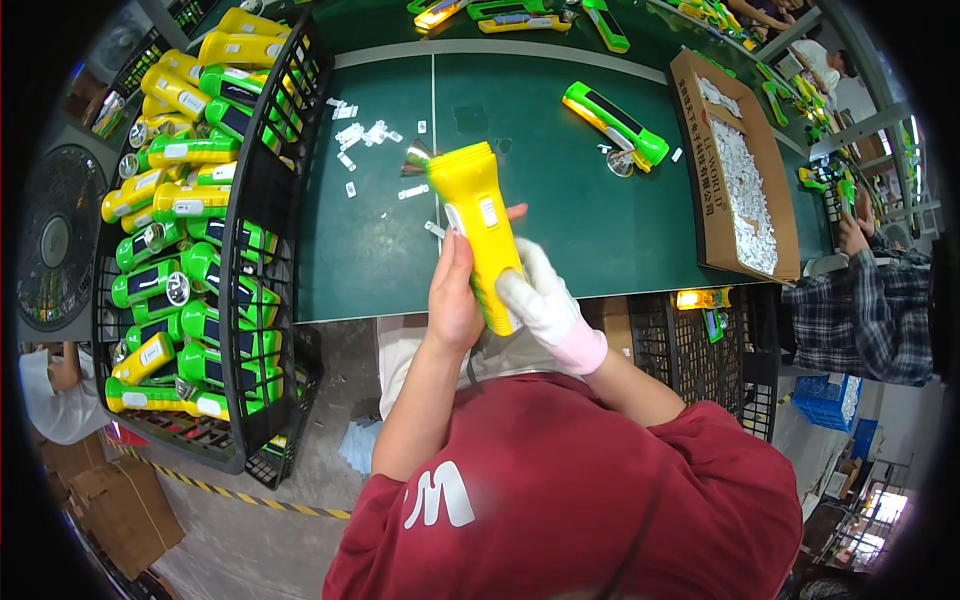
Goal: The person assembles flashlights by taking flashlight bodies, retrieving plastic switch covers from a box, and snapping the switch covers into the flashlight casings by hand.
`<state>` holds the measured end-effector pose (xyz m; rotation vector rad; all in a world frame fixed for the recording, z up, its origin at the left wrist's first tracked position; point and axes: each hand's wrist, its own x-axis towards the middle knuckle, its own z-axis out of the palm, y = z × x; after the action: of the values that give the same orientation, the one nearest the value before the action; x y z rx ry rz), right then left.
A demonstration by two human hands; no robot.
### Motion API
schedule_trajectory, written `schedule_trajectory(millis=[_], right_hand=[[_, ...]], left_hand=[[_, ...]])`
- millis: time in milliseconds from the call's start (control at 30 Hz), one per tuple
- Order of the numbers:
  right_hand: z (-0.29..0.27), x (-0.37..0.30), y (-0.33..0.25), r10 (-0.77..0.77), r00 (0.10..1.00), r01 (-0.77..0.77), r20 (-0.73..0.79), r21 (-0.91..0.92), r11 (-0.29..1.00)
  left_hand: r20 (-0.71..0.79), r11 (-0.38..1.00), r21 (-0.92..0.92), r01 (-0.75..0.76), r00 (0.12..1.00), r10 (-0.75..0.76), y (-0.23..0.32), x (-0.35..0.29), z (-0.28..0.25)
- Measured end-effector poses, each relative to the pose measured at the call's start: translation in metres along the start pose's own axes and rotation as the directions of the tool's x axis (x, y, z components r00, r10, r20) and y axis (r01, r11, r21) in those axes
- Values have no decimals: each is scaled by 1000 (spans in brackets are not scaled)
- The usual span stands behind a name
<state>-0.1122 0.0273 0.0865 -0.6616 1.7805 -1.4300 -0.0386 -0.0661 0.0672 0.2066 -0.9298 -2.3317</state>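
A yellow flashlight point(478, 210) with a white switch is held in front of me, above the near edge of the green table. My bare left hand point(453, 295) wraps it from the left and beneath, with a fingertip showing past its right side. My right hand point(543, 303), in a white glove with a pink cuff, grips its lower end, the thumb pressed on the body. Beside the flashlight's wide head is a shiny reflector point(416, 156), partly blurred. Small white plastic parts point(375, 133) lie scattered on the table to the left.
On the left stands a black crate point(240, 290) piled with yellow and green flashlights. A green flashlight point(615, 123) with a loose reflector lies at the right, near a cardboard box point(690, 150) of small white parts. A co-worker in a plaid shirt point(860, 318) is far right.
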Motion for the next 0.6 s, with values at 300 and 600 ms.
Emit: schedule_trajectory(millis=[300, 600], right_hand=[[-16, 4, -8, -526, 849, 369, 48, -766, 526], [-9, -8, -23, -325, 940, 340, 102, -292, 894]], left_hand=[[-191, 991, 137, -8, 981, 35, 6, 6, 2], [-42, 929, -370, -10, 999, -6, 11, 11, -15]])
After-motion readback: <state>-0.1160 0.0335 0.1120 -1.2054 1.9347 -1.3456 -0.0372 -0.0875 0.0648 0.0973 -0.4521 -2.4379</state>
